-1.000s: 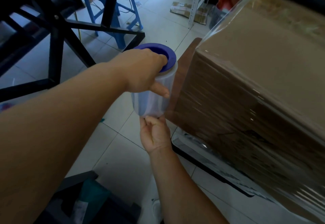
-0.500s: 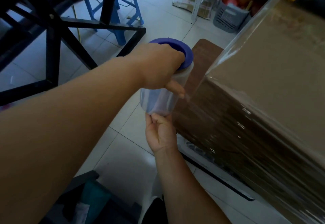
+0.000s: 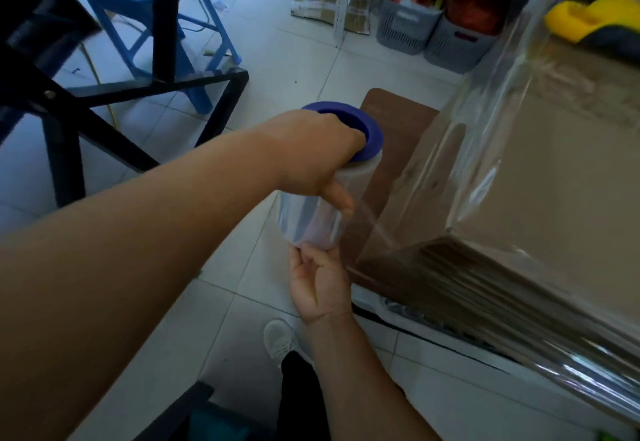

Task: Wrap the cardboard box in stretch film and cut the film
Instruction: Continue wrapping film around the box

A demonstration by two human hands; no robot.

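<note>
The cardboard box (image 3: 554, 177) filled the right of my view, standing above the tiled floor (image 3: 277, 53) on something I could not make out, its near side already banded with layers of film and its top only partly covered. A sheet of stretch film (image 3: 485, 122) ran taut from the box's far corner back to the roll (image 3: 318, 208), which I held upright just off the box's near corner so the film would pay out flat against the side. My left hand (image 3: 311, 156) capped the roll's blue top end (image 3: 360, 125), fingers tucked into the core and thumb pressed on the film; my right hand (image 3: 322, 281) cupped the bottom end from below, fingers curled to it, so both grips let the roll spin between them. A brown board (image 3: 391, 118) showed behind the roll, and a blue stool (image 3: 145, 1) and a black frame (image 3: 69, 94) stood well apart to the left. Compared with a second earlier, the roll had travelled farther along the box, more film stood stretched out, and my shoe (image 3: 277, 336) had come into sight below.
</note>
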